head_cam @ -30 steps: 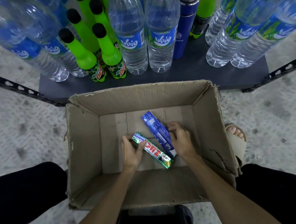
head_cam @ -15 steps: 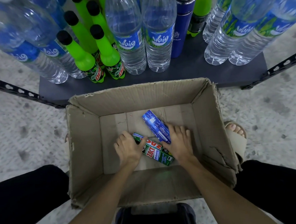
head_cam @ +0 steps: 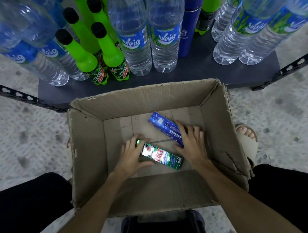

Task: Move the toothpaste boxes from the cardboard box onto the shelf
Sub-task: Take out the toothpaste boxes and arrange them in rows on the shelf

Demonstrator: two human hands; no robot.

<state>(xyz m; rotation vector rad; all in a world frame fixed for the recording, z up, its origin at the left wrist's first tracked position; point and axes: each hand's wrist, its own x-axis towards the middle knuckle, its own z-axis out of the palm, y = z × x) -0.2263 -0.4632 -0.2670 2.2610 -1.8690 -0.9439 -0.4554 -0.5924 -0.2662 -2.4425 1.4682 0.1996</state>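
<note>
Inside the cardboard box [head_cam: 90,156], your left hand [head_cam: 132,156] pinches the green toothpaste box [head_cam: 163,156], your right hand [head_cam: 192,144] clasps the blue toothpaste box [head_cam: 165,127]; neither has reached the shelf [head_cam: 192,78].

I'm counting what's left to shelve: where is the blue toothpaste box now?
On the cardboard box floor, right of centre, slanting away from the green box, its near end under the right hand.

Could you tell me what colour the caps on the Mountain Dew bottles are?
Black caps on bright green Mountain Dew bottles, clearest in the head view.
</note>
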